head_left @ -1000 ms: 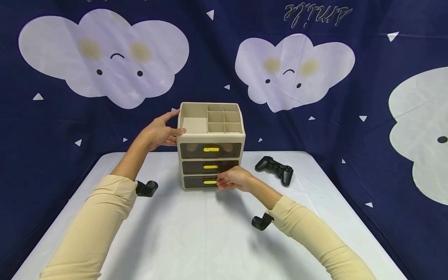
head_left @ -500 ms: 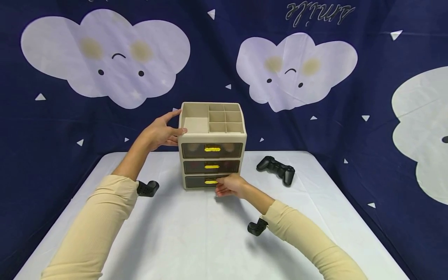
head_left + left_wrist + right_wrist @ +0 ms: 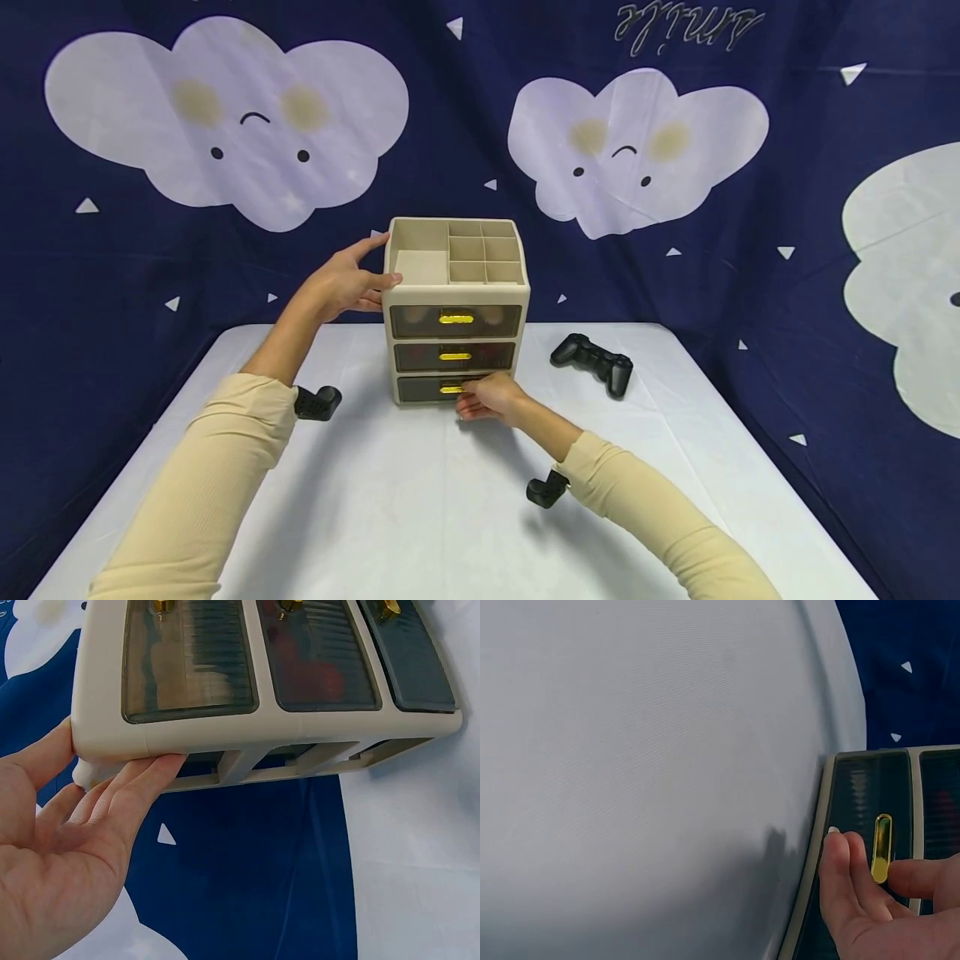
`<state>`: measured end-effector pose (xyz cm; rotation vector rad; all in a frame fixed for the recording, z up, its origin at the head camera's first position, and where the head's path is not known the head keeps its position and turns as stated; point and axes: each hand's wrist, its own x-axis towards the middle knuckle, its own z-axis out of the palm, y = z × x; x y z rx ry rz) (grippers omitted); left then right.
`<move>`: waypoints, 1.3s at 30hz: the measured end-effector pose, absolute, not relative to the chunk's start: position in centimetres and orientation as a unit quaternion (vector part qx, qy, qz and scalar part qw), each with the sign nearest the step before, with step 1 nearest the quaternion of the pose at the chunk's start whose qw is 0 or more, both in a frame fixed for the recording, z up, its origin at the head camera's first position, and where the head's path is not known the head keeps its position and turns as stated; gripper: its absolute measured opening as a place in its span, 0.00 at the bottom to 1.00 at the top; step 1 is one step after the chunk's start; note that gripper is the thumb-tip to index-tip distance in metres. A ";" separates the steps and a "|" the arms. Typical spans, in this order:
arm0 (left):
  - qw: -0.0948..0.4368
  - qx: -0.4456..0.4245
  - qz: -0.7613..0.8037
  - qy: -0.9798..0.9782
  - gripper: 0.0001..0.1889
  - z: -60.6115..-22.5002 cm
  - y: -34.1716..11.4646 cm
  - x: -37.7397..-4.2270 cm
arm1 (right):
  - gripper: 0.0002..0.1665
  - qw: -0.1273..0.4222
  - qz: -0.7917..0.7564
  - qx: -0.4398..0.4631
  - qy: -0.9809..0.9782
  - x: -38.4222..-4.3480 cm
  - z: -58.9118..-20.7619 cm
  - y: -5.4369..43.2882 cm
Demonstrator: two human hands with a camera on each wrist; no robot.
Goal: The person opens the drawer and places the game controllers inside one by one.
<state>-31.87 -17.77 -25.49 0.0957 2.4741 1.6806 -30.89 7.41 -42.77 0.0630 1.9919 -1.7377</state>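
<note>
A cream desktop organizer [image 3: 459, 295] with three dark, see-through drawers and gold handles stands upright in the middle of the table. My left hand [image 3: 339, 283] holds its upper left edge; in the left wrist view the fingers [image 3: 142, 784] lie along the side wall, while the thumb reaches the top rim. At the lowest drawer [image 3: 422, 389], my right hand [image 3: 491, 398] pinches the gold handle [image 3: 883, 844], with the thumb on one side and fingers on the other. All three drawers sit flush with the frame. Dim, blurred contents show through the upper two.
A black game controller [image 3: 592, 365] lies on the white table [image 3: 420, 500] to the right of the organizer. Behind the table hangs a dark blue cloth [image 3: 450, 100] with printed clouds. The organizer's top has one large and several small compartments.
My right hand has dropped slightly and moved left to the lowest drawer's handle, taking hold of it. My left hand keeps its place on the organizer.
</note>
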 end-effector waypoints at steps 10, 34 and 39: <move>0.078 0.036 0.562 0.823 0.46 -25.4 -17.9 -31.9 | 0.19 0.240 -0.611 -0.007 0.755 -29.8 -42.6 7.9; 0.075 0.044 0.557 0.826 0.46 -25.5 -17.8 -31.9 | 0.19 0.243 -0.590 -0.052 0.768 -23.6 -42.9 9.1; 0.078 0.044 0.557 0.826 0.46 -25.4 -17.7 -31.8 | 0.19 0.249 -0.598 -0.054 0.760 -22.7 -43.2 9.1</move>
